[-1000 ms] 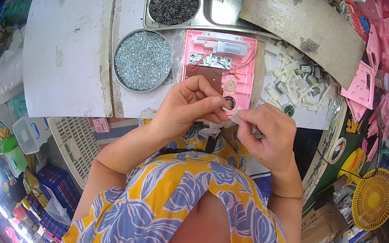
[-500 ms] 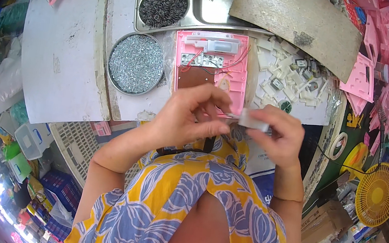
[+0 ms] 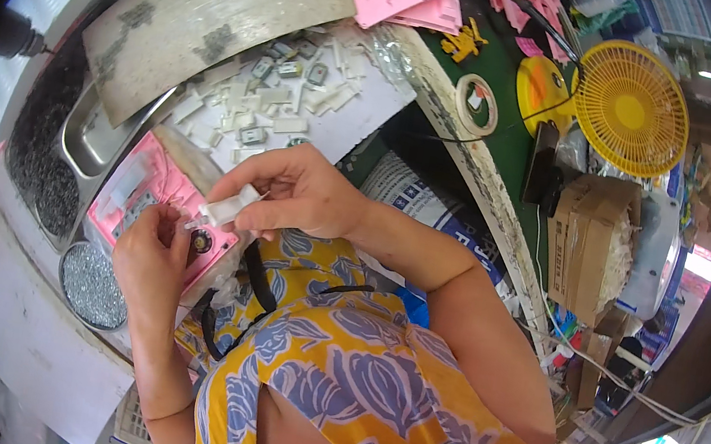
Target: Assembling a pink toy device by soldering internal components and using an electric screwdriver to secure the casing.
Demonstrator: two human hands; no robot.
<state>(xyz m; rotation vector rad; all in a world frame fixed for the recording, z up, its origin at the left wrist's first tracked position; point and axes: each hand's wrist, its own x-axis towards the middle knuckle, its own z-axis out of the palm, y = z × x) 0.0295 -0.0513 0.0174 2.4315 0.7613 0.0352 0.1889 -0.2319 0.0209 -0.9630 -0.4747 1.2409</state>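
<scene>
White desk (image 3: pixel 22 334) carries loose white parts (image 3: pixel 286 124) and silvery screws (image 3: pixel 95 285). 1 round black part (image 3: pixel 202 241) already sits in the pink housing (image 3: pixel 181 188); the white piece (image 3: pixel 233 207) is not yet in it, pinched above by the right hand (image 3: pixel 309 197). The left hand (image 3: pixel 150 259) has its fingertips close beside that piece; whether its grip holds anything, I cannot tell.

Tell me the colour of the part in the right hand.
White: the part in the right hand shows best in the head view.
</scene>
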